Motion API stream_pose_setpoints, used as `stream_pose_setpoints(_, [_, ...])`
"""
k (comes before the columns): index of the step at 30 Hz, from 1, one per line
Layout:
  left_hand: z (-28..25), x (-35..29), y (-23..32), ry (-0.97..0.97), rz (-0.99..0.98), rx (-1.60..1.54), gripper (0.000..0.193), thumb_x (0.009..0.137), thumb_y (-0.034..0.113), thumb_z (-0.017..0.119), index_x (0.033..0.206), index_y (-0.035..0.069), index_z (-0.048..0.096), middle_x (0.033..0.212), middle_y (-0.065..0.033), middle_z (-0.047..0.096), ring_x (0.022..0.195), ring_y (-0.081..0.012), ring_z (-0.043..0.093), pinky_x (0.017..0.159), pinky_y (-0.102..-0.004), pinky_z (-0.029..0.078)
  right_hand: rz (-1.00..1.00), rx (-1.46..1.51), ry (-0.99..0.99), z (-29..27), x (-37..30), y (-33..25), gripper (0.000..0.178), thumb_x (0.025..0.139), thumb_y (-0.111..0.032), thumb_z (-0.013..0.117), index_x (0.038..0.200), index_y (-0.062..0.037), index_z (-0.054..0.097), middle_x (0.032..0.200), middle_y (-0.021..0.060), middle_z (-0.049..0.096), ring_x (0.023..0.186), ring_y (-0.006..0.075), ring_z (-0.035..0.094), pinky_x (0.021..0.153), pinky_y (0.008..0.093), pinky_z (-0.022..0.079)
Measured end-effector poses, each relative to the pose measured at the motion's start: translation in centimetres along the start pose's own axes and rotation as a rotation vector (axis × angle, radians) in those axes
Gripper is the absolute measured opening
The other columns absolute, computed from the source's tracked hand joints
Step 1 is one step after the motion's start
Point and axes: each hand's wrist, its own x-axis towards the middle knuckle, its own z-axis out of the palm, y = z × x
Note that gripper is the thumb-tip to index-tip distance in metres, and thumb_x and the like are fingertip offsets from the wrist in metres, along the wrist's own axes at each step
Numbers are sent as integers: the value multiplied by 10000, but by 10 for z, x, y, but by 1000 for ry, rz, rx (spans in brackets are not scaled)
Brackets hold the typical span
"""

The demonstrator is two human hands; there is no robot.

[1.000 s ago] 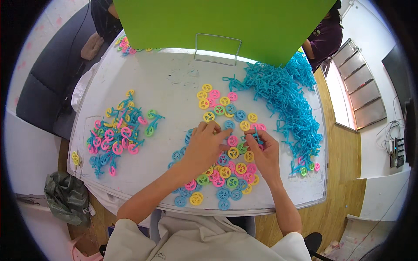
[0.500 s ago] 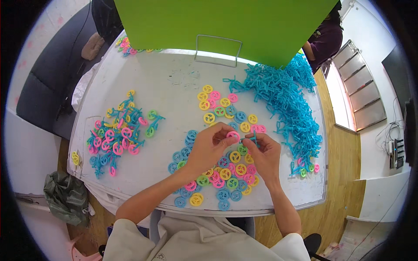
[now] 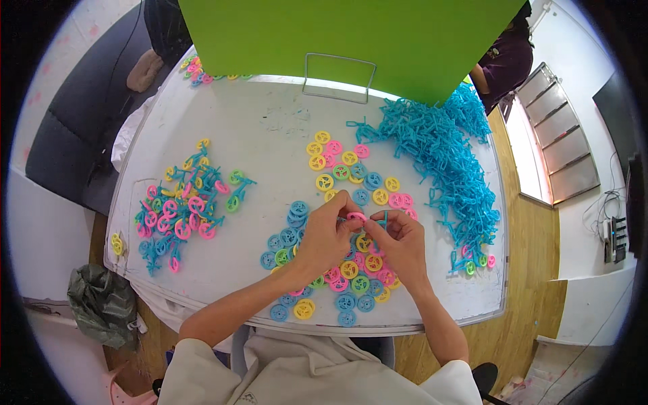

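Observation:
Above the scattered toy wheels, my left hand point(image 3: 329, 233) pinches a pink plastic wheel point(image 3: 356, 217) between thumb and fingers. My right hand point(image 3: 399, 243) is closed on a small blue plastic stem piece point(image 3: 383, 220), and its fingertips meet the wheel's edge. Where the stem and wheel touch is partly hidden by my fingers. Loose blue, yellow, pink and green wheels point(image 3: 349, 269) lie below and around both hands. More wheels point(image 3: 325, 182) spread out beyond them.
A large heap of blue stem pieces point(image 3: 432, 142) covers the table's right side. Wheels joined to blue stems point(image 3: 182, 209) are piled at left. A green panel point(image 3: 337, 40) with a wire stand point(image 3: 337, 98) rises at the back. Another person's sleeve point(image 3: 506, 64) shows behind it.
My right hand has moved left with the blue stem, up against the pink wheel. The left hand has turned the wheel slightly and lowered it.

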Motion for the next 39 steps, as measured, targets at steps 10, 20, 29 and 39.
stream_pose_setpoints(10, [-4,1,19,15,-2,-332,174,911,19,548,1074,-19,595,955,-102,661,849,-138,636,712,-261,540,-124,126,15,-7,4,11,225,851,-7,643,1068,22,593,804,75,661,767,128,661,661,213,520])
stream_pose_setpoints(20, [3,-1,4,6,38,-235,226,922,53,559,1133,-27,574,1013,-110,656,861,-134,641,719,-262,553,-375,-360,114,-8,-1,6,148,842,10,647,989,21,632,850,70,690,754,134,679,651,235,533])
stream_pose_setpoints(29, [7,-5,5,15,13,-418,216,941,55,530,1128,-49,561,1005,-123,638,918,-157,637,806,-280,557,-217,-105,123,0,-2,13,130,889,-33,615,1003,27,606,818,69,679,736,96,652,570,196,479])
stream_pose_setpoints(39, [4,-10,10,74,74,-163,184,949,55,519,1106,-30,565,990,-118,639,902,-135,631,797,-256,529,-199,-88,192,13,-8,5,120,871,-39,647,967,21,606,834,63,677,735,97,648,607,194,486])
